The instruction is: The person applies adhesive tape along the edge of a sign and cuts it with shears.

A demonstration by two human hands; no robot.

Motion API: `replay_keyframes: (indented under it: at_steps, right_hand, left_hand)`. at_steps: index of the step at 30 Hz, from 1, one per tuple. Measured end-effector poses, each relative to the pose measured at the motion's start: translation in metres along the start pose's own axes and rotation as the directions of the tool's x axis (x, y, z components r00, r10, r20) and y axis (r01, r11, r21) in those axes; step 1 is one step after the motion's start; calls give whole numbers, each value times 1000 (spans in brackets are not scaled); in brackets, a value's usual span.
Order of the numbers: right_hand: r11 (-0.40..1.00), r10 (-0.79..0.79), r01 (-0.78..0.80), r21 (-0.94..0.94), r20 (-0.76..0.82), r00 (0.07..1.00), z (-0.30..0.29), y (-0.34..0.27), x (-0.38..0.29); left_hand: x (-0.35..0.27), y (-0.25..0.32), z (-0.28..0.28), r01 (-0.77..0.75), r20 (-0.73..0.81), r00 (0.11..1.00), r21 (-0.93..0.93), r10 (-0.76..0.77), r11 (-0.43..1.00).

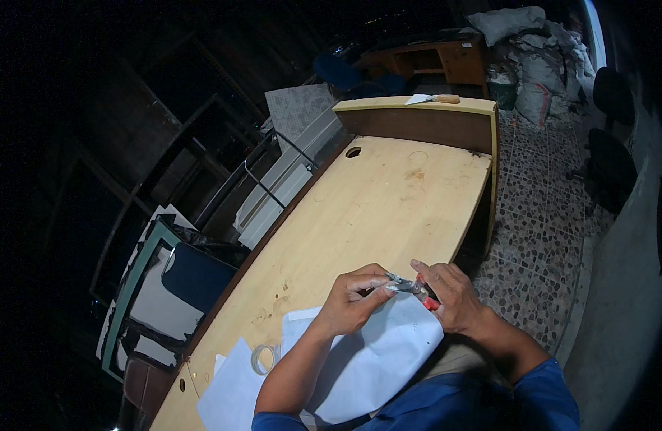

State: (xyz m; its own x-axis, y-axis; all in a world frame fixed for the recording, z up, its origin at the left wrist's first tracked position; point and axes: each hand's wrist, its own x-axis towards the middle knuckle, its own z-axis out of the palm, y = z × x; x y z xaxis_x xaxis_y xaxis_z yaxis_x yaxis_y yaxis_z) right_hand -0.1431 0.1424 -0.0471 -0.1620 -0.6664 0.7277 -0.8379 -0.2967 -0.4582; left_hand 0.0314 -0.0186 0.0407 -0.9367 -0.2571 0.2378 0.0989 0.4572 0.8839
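My right hand [452,296] grips pliers with red handles [429,303], their metal jaws pointing left toward my other hand. The fingers of my left hand [358,301] pinch a small greyish piece at the jaws; what it is cannot be told. Below both hands a large white paper sheet [374,355] hangs over the near edge of the wooden desk [352,215]. A roll of tape [265,359] stands beside my left forearm, by more white paper [231,382].
A putty knife with a wooden handle [445,99] lies on the raised far ledge. Left of the desk are a dark blue chair [199,277] and a green frame [142,280]. Filled sacks [541,75] are piled at the far right, and black chairs [611,172] stand along the wall.
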Motion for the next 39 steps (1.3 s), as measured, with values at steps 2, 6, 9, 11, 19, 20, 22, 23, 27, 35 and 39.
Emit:
replay_keyframes:
  at_steps: [2, 6, 9, 11, 19, 20, 22, 23, 27, 35, 39]
  right_hand:
    - [1000, 0, 0, -11, 3, 1000, -2, -1, 2]
    - [1000, 3, -3, -1, 12, 1000, -3, -1, 4]
    - [1000, 2, -2, 1, 19, 1000, -2, 2, 3]
    - [1000, 12, -13, 11, 32, 999, 0, 4, 1]
    - [1000, -23, 23, -15, -4, 1000, 0, 3, 5]
    - [998, -42, 41, -41, -16, 999, 0, 3, 6]
    - [998, -34, 33, -46, -11, 999, 0, 3, 6]
    - [998, -30, 30, -48, -8, 1000, 0, 3, 5]
    - [1000, -2, 2, -11, 5, 1000, 2, 7, 1]
    - [805, 451, -487, 338, 186, 873, 5, -3, 7]
    - [786, 517, -549, 286, 184, 836, -2, 9, 26]
  left_hand:
    - [0, 1, 0, -20, -11, 1000, 23, 20, 1000]
    - [-2, 2, 0, -5, -28, 1000, 42, 6, 999]
    - [-2, 1, 1, -14, -42, 999, 46, 16, 999]
    - [-2, 5, 2, 21, -42, 999, 54, -19, 998]
    - [-1, 4, 3, -3, -51, 999, 58, 6, 998]
    - [-2, 1, 3, -15, -55, 998, 53, 18, 998]
    - [-2, -1, 3, -25, -61, 998, 43, 27, 999]
    - [-3, 0, 3, -19, -63, 998, 38, 22, 999]
    - [-3, 2, 2, 42, -62, 997, 25, -41, 999]
    - [-4, -1, 4, 18, -120, 993, 16, -16, 1000]
    - [-7, 6, -3, 156, -175, 973, 17, -150, 988]
